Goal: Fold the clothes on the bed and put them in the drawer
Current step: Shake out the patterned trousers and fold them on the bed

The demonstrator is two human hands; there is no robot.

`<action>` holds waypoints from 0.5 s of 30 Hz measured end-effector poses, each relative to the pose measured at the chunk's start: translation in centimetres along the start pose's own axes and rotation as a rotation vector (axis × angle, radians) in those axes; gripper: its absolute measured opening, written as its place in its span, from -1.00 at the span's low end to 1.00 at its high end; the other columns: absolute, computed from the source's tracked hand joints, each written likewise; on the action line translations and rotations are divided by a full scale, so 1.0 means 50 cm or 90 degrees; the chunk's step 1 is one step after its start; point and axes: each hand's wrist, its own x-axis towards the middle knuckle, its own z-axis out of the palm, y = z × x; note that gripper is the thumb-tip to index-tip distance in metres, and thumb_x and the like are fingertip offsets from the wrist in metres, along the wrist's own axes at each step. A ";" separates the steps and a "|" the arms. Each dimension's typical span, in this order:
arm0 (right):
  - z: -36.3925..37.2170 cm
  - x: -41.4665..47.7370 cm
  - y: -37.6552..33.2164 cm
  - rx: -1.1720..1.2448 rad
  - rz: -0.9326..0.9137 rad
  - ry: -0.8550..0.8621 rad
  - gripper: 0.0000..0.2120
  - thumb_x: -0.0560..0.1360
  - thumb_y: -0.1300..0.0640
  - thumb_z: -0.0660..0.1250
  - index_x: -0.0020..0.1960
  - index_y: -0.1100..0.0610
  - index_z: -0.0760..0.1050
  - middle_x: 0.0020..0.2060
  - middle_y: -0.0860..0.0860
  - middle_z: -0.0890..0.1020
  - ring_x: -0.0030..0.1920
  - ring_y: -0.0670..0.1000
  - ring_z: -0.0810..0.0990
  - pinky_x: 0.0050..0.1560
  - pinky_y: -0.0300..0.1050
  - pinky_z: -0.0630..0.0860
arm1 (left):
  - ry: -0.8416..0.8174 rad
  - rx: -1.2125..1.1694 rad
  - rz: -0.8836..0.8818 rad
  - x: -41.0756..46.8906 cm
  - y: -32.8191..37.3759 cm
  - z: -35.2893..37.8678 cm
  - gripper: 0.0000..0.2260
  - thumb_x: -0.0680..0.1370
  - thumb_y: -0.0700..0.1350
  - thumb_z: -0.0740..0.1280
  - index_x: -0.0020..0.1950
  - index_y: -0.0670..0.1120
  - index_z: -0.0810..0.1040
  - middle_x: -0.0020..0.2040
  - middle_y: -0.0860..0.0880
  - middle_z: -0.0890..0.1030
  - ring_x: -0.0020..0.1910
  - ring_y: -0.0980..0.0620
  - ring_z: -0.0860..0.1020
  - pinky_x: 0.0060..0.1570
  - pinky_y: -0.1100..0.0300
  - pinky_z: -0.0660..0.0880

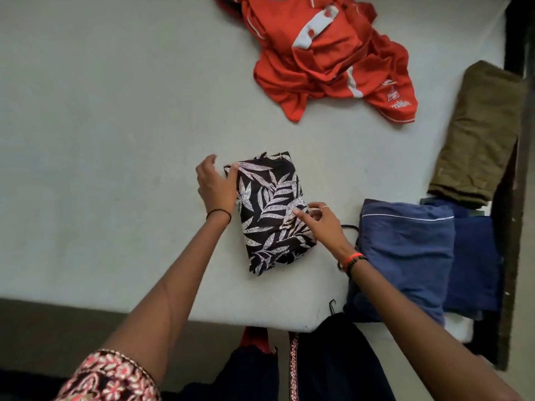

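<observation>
A black garment with a white leaf print (269,209) lies folded into a small rectangle on the pale bed (115,140), near the front edge. My left hand (217,186) touches its upper left corner, thumb on the cloth and the other fingers spread. Resting on the garment's right edge, my right hand (321,221) pinches a fold of the cloth. An unfolded red shirt with white trim (333,59) sits crumpled at the far side of the bed. No drawer is in view.
A folded blue garment (405,256) lies at the right near the front edge, on top of a darker blue one (474,264). A folded olive-brown garment (480,134) lies beyond them along the bed's right edge. A dark bed frame (515,198) borders the right side.
</observation>
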 end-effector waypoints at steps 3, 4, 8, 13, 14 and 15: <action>-0.021 0.028 -0.008 0.042 -0.008 -0.009 -0.49 0.42 -0.24 0.37 0.18 0.11 0.46 0.02 0.12 0.61 0.03 0.02 0.58 -0.06 -0.16 0.51 | -0.103 -0.160 -0.256 -0.100 -0.064 0.007 -0.43 0.52 0.09 0.34 0.40 -0.18 0.28 0.28 -0.10 0.43 0.22 -0.01 0.45 0.17 0.21 0.34; -0.023 0.036 -0.009 0.042 -0.005 -0.033 -0.50 0.42 -0.24 0.37 0.15 0.13 0.47 0.01 0.19 0.62 -0.01 0.02 0.58 -0.04 -0.11 0.49 | -0.160 -0.179 -0.278 -0.131 -0.074 0.009 -0.41 0.52 0.10 0.34 0.42 -0.16 0.25 0.26 -0.04 0.42 0.20 0.04 0.43 0.16 0.23 0.32; -0.005 0.056 -0.017 0.047 0.023 -0.183 -0.27 0.31 -0.27 0.46 0.29 0.13 0.35 0.15 0.18 0.59 0.04 -0.06 0.54 0.18 0.01 0.51 | -0.233 -0.274 -0.331 -0.157 -0.097 0.023 -0.39 0.45 0.12 0.43 0.38 -0.11 0.31 0.23 0.05 0.46 0.18 0.08 0.48 0.19 0.19 0.40; 0.016 0.054 -0.018 0.178 0.017 -0.313 -0.37 0.35 0.02 0.53 0.34 0.07 0.38 0.17 0.00 0.62 0.15 0.01 0.62 0.23 0.02 0.51 | -0.319 -0.399 -0.432 -0.125 -0.090 0.024 -0.60 0.46 0.02 0.43 0.21 -0.14 0.53 0.13 -0.09 0.64 0.09 -0.01 0.61 0.16 0.09 0.51; 0.017 0.049 -0.020 0.207 0.029 -0.327 -0.41 0.38 0.07 0.51 0.34 0.08 0.38 0.18 0.02 0.62 0.14 0.03 0.62 0.22 0.02 0.52 | -0.324 -0.388 -0.426 -0.125 -0.085 0.021 -0.60 0.45 0.04 0.43 0.20 -0.13 0.55 0.14 -0.09 0.64 0.10 -0.01 0.61 0.16 0.10 0.50; 0.016 0.044 -0.021 0.243 0.045 -0.336 -0.45 0.41 0.11 0.48 0.34 0.09 0.38 0.18 0.04 0.62 0.14 0.05 0.62 0.21 0.02 0.53 | -0.320 -0.379 -0.414 -0.124 -0.081 0.019 -0.61 0.44 0.06 0.43 0.19 -0.11 0.56 0.15 -0.08 0.63 0.10 0.00 0.61 0.17 0.11 0.49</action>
